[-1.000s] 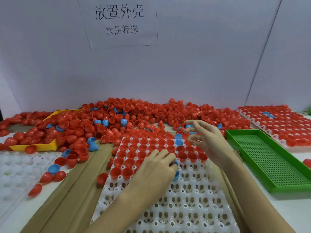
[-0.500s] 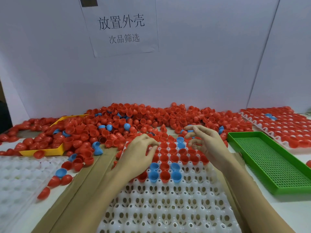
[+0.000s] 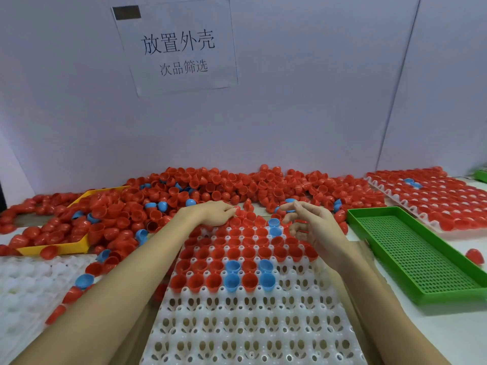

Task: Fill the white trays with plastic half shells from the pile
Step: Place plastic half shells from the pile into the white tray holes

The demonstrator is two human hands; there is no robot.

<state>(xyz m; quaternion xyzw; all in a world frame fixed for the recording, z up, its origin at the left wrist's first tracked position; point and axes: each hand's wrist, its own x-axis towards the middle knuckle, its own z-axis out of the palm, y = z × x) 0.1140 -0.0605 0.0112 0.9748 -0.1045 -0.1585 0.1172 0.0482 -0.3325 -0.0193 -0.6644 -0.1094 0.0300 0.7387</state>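
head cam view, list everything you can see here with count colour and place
shell pile: many, red with some blue, along the back wall
centre tray: one, white, far rows filled, near rows bare
right tray: one, white, far right, covered in shells
left tray: one, white, near left, unfilled
yellow tray: one, left, under shells
green tray: one, perforated, right of the centre tray
paper sign: one, white, on the wall
hands: left hand and right hand, at the pile's near edge

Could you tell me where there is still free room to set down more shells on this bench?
Free: the near rows of the middle white tray, and the green tray. Crowded: the shell pile along the wall and the full tray far right.
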